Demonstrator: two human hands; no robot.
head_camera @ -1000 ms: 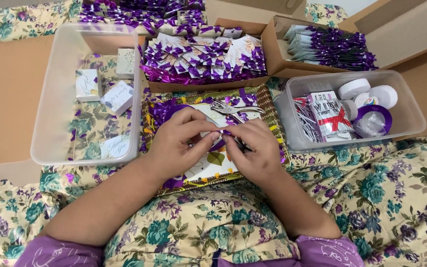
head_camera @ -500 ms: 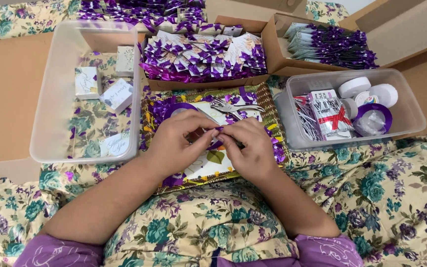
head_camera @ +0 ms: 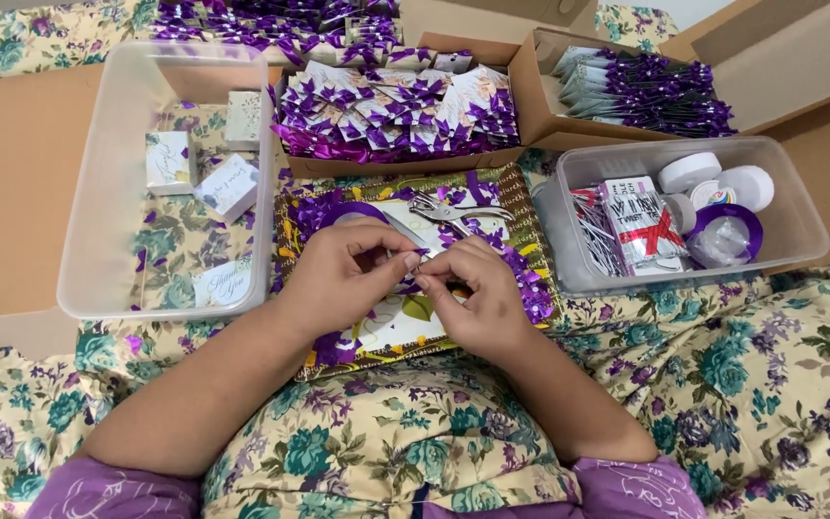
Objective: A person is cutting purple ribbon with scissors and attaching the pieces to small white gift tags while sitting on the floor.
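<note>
Pinching a small purple ribbon piece (head_camera: pixel 422 270) between both hands, just above the gold-patterned tray (head_camera: pixel 530 252). Left hand (head_camera: pixel 343 272) fingers closed on the ribbon's left side, right hand (head_camera: pixel 477 293) fingers closed on its right; the bit itself is mostly hidden, so exact shape can't be told. To do this well: keep grip at the fingertips, pull both sides evenly w/ gentle tension so the satin doesn't crease or slip, work low over the tray.

Ribbon looks glossy, thin, slick. Tray is flat, rectangular, littered w/ purple ribbon scraps (head_camera: pixel 521 279); a metal hole punch (head_camera: pixel 453 211), shiny, lies at its far edge. Left: clear plastic bin (head_camera: pixel 98 192), smooth walls, holding small white card boxes (head_camera: pixel 228 185). Right: clear plastic tub (head_camera: pixel 799 231) w/ white round tape rolls (head_camera: pixel 689 171). Far: cardboard boxes (head_camera: pixel 530 96) of white tags tied w/ purple bows (head_camera: pixel 396 106). Floral cloth (head_camera: pixel 770 384) underneath, soft.
</note>
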